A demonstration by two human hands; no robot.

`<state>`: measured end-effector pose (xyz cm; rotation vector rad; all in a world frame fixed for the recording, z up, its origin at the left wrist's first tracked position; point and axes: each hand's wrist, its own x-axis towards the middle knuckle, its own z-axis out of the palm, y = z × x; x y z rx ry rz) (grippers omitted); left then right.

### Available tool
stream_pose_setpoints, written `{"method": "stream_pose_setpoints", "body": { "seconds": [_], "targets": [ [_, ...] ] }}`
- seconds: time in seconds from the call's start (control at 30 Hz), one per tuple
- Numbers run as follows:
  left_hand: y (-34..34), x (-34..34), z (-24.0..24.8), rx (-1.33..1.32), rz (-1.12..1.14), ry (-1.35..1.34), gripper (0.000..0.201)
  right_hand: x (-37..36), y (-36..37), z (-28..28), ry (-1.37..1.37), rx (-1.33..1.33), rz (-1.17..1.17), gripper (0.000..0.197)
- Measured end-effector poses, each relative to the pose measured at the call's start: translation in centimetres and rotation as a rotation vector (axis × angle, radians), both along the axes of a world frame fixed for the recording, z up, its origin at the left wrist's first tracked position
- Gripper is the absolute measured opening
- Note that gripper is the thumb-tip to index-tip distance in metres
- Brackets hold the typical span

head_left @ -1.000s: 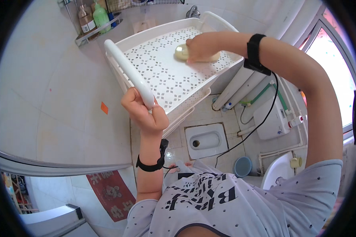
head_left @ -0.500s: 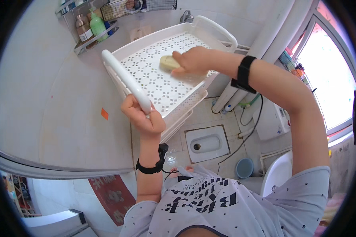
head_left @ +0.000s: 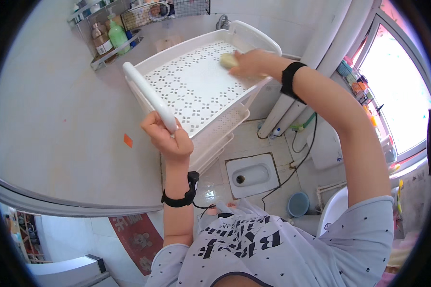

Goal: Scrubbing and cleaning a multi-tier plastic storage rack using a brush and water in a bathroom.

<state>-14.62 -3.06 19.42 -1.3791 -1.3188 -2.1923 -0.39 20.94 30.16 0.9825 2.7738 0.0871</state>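
Note:
A white plastic tiered rack [head_left: 191, 79] stands before me, its top tray pierced with a flower-like pattern of holes. My left hand [head_left: 167, 138] is closed around the near end of the rack's thick left handle [head_left: 151, 98]. Over the far right part of the tray, my right hand [head_left: 256, 63], somewhat blurred, grips a pale yellow sponge [head_left: 228, 60] against the tray's surface. Lower tiers [head_left: 220, 129] of the rack show beneath the top one. Both wrists wear black straps.
Corner shelves [head_left: 115, 52] with pump bottles hang at the far left. White pipes [head_left: 301, 86] rise behind the rack's right side. A squat toilet [head_left: 252, 176] is set in the tiled floor, with a blue bucket [head_left: 298, 204], a washbasin [head_left: 334, 210] and a black cable nearby.
My right hand has slid the sponge across the tray toward its far right end. My left hand keeps its hold on the handle, and the rack appears slightly shifted left.

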Motion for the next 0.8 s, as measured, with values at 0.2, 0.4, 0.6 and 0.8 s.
{"method": "stream_pose_setpoints", "body": {
  "seconds": [0.2, 0.4, 0.6, 0.8],
  "targets": [
    [1.6, 0.1, 0.9, -0.020, 0.122, -0.001, 0.034, -0.4, -0.1, 0.0, -0.065, 0.107, 0.167, 0.072],
    [4.5, 1.2, 0.8, -0.030, 0.210, -0.021, 0.036, 1.5, -3.7, 0.1, 0.995, 0.185, 0.235, 0.063],
    [7.8, 4.4, 0.2, -0.057, 0.235, 0.144, 0.036, 2.1, -7.4, -10.0, 1.520, 0.012, -0.027, 0.073],
    [7.2, 4.2, 1.0, -0.074, 0.121, 0.088, 0.036, 2.6, -5.6, -11.0, 1.608, -0.045, -0.155, 0.069]
  ]
}}
